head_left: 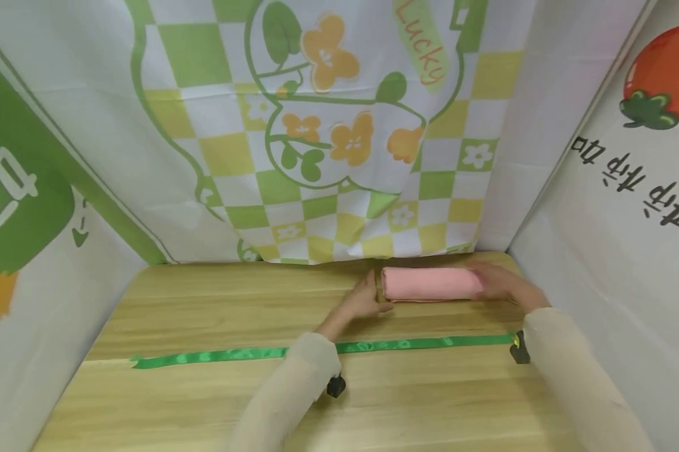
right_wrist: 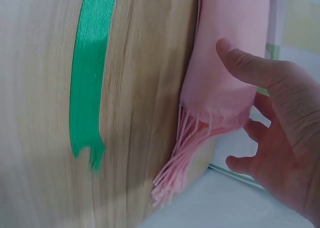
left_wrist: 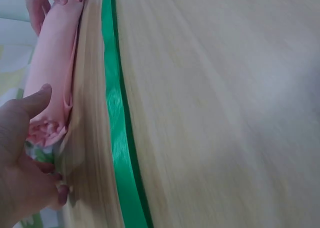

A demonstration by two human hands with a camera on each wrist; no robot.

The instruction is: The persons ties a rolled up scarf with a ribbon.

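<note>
Evidently unbound, the pink roll (head_left: 429, 284) could unwind or skew if its ends are pushed unevenly. It lies lengthwise at the back of the wood-grained table (head_left: 203, 304), before the checked cloth (head_left: 328, 207). The left hand (head_left: 364, 299), released, spreads its fingers beside one end; the right hand (head_left: 496, 280) curves loosely about the fringed other end, contact uncertain. Soft, matte fabric forms a cylinder with twisted tassels (right_wrist: 175, 175); the glossy green ribbon (head_left: 424, 343) lies flat.
</note>
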